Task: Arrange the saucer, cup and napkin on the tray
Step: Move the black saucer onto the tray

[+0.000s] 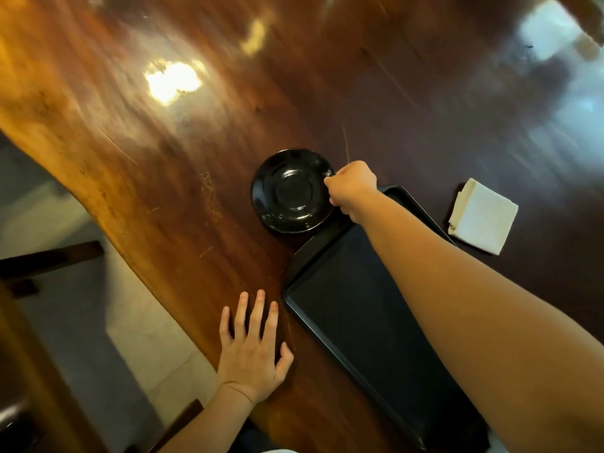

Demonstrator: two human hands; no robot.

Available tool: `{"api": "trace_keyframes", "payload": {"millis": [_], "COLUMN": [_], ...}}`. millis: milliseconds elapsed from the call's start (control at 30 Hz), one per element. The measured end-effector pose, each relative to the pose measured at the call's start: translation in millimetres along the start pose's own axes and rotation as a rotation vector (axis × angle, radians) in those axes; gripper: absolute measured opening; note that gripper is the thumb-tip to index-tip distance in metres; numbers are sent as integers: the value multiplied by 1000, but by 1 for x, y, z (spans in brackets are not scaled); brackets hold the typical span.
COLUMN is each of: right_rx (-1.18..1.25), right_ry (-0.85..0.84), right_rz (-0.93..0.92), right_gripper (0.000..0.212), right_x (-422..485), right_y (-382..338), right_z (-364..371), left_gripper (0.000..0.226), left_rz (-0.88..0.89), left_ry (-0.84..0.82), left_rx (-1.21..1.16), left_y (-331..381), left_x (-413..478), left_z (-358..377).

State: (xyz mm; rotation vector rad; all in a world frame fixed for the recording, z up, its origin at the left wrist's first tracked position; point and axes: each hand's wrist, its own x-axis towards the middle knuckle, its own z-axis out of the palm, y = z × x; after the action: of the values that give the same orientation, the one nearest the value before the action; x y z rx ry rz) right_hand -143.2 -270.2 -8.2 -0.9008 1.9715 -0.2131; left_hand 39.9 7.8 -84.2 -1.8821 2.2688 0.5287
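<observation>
A glossy black saucer (291, 190) lies on the wooden table just beyond the far left corner of a black rectangular tray (353, 308). My right hand (353, 188) reaches across the tray and pinches the saucer's right rim. A folded white napkin (483, 216) lies on the table to the right of the tray. My left hand (251, 348) rests flat on the table, fingers spread, close to the tray's near left edge. My right forearm hides part of the tray. No cup is in view.
The polished wooden table (163, 165) has a wavy live edge running along the left. Beyond that edge are the floor and a dark wooden bench or chair part (49, 259). Bright light reflections lie on the far tabletop.
</observation>
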Motion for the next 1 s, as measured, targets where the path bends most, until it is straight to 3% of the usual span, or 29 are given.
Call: {"api": "trace_keyframes", "payload": {"millis": [167, 367, 467, 533, 600, 800, 1000], "right_rx": [378, 877, 1058, 1118, 1159, 1242, 1301], "right_ry": [-70, -121, -55, -5, 40, 118, 105], "right_rz": [107, 233, 344, 388, 422, 462, 496], "right_gripper": [13, 7, 29, 51, 60, 47, 47], "right_x": [-35, -81, -103, -116, -122, -123, -120], "right_y": [16, 85, 126, 148, 168, 197, 191], "right_z": [-8, -25, -33, -36, -37, -33, -20], "left_gripper": [76, 74, 73, 72, 72, 72, 72], "left_rz": [-9, -6, -13, -16, -24, -56, -80], "left_ry": [-28, 0, 27, 47, 55, 77, 115], "left_rx": [-9, 11, 24, 31, 41, 62, 44], "left_y": [-1, 1, 2, 3, 4, 4, 5], "left_x": [-1, 0, -1, -1, -1, -1, -1], "left_z": [0, -3, -2, -2, -2, 5, 8]}}
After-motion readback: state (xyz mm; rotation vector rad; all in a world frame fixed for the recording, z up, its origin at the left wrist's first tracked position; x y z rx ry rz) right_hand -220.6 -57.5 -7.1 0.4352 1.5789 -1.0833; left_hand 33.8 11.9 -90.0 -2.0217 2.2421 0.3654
